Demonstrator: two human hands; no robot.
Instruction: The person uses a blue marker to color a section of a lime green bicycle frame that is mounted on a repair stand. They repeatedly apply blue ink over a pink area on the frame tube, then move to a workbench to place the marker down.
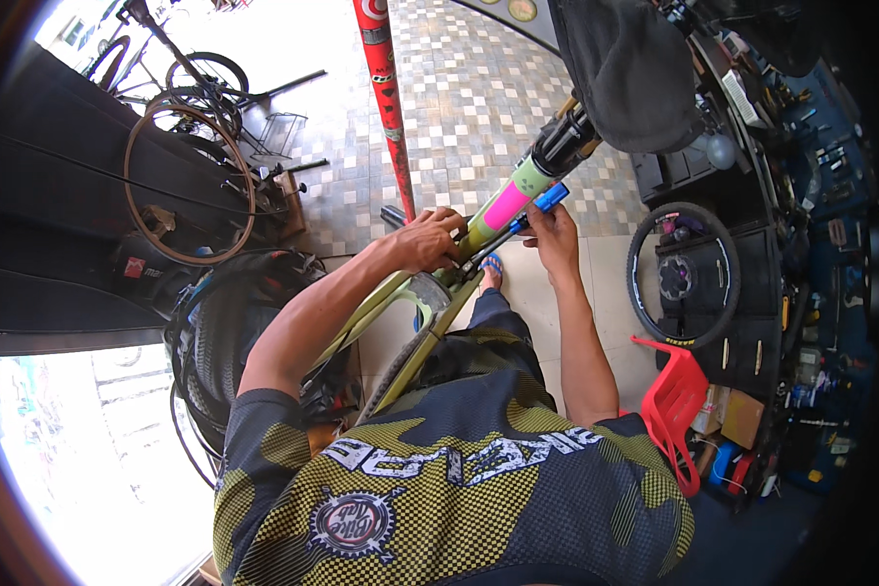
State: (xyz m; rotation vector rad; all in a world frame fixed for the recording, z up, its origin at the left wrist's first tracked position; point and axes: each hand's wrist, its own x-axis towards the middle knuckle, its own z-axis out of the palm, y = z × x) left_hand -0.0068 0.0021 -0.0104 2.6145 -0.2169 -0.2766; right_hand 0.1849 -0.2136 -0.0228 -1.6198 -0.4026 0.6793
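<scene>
An olive-green bicycle frame [477, 235] with a bright pink panel slants up from my lap toward the far right. My left hand [428, 241] is closed over the frame's tubes, its fingers bent around them and the fingertips partly hidden. In my right hand [555, 240], pinched between thumb and fingers, is a blue-handled tool [551, 198]. Its dark shaft runs down and left alongside the pink section, toward my left hand; where its tip ends I cannot make out. Black parts [563, 139] sit at the frame's upper end, under a dark saddle-like shape [635, 83].
A red pole [386, 103] stands just beyond the frame. At left are a bare brown rim [132, 166], stacked tyres [215, 352] and bicycles [205, 78]. To the right are a tyre [638, 283], a red plastic chair [676, 391] and a wall of tools [830, 234].
</scene>
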